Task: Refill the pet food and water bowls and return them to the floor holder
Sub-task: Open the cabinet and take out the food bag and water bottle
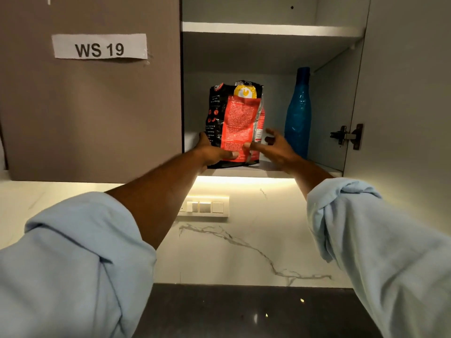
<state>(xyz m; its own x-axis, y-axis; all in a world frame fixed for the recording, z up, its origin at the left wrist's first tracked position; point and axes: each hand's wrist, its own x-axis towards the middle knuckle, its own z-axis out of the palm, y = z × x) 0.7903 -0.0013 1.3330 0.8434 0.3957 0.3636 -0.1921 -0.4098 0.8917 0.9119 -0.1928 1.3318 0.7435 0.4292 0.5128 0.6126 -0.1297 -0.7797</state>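
A black and red pet food bag (238, 118) stands upright on the lower shelf (268, 170) of an open wall cabinet. My left hand (212, 152) grips the bag's lower left corner, thumb on its front. My right hand (275, 147) touches the bag's lower right side with its thumb on the front and its fingers spread. A tall blue water bottle (298, 113) stands to the right of the bag on the same shelf, apart from my right hand. No bowls or floor holder are in view.
The cabinet's right door (402, 93) hangs open with a hinge (346, 136) showing. The left door (92, 106) is closed and carries a "WS 19" label (99, 46). Below are a marble backsplash with a switch panel (205, 207) and a dark countertop (244, 311).
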